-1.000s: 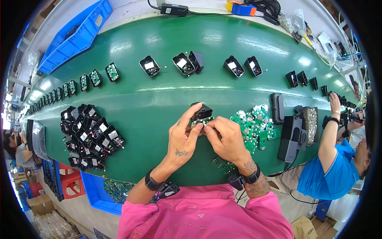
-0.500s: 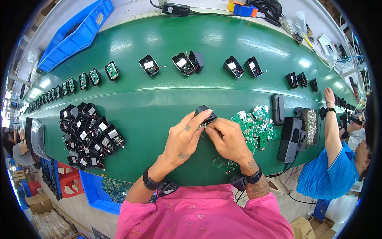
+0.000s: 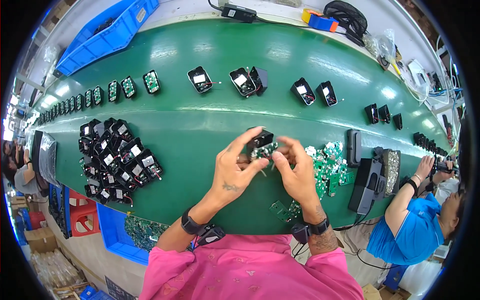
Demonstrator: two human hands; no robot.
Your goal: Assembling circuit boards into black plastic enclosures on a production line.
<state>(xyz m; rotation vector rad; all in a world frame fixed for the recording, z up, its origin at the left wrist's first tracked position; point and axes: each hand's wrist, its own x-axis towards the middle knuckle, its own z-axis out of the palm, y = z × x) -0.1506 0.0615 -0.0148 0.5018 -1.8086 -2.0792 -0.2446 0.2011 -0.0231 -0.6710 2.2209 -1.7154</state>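
Observation:
In front of my chest, my left hand (image 3: 234, 167) grips a black plastic housing (image 3: 254, 139), its open side tipped toward me. A small green circuit board (image 3: 264, 151) with silvery parts sits at the housing's opening, under my left thumb. My right hand (image 3: 298, 172) is closed at the board's right end, thumb and fingers around its edge; the fingertips are slightly blurred. A short pale wire end hangs below the board. To the right of my right hand lies a heap of loose green circuit boards (image 3: 332, 175). Left of my hands is a pile of black housings (image 3: 112, 162) with white labels and thin wires.
Housings with boards (image 3: 151, 82) line the green bench (image 3: 195, 150) at far left. Open housings (image 3: 200, 80) stand along the back. A dark speaker-like device (image 3: 366, 185) and a parts box (image 3: 391, 170) are at right. A blue crate (image 3: 107, 40) stands far left; a co-worker (image 3: 412, 220) sits at right.
The housing has tipped so its opening and the board show, and my right hand has moved slightly right with its fingers lifted. The co-worker's arm has drawn back and bent. The whole view has shifted slightly.

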